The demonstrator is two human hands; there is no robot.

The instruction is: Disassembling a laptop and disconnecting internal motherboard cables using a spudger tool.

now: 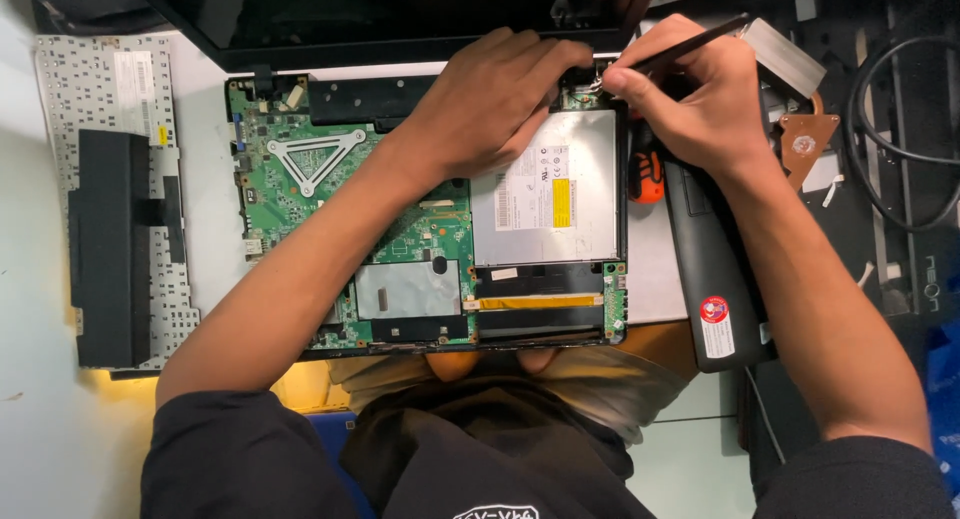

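Nearest us, our dark-sleeved forearms reach up over an opened black laptop base with its green circuit board bared (330, 194), which lies in the middle of the pale table (30, 419). Starting at the table's left edge, we see a removed white-backed keyboard turned face down (105, 79) with a flat black plastic cover panel (110, 249) lying across it. Moving right over the board, our left hand (490, 99) rests flat, fingers loosely curled and holding nothing, pressing down at the far edge of the base beside the flat silver metal optical drive (545, 189). Our right hand (690, 94) pinches a thin black rod-like tool (690, 44) in a tight pen grip, its tip at the far right corner of the base, just above the drive. An orange-handled screwdriver (646, 174) lies just right of the drive, then a long black battery pack (712, 279), and a copper heat-sink plate (805, 144) towards the right edge.

We judge the tool light, stiff and slim, best held low near its tip. The board looks fragile, so we would grip only the base's plastic edges.
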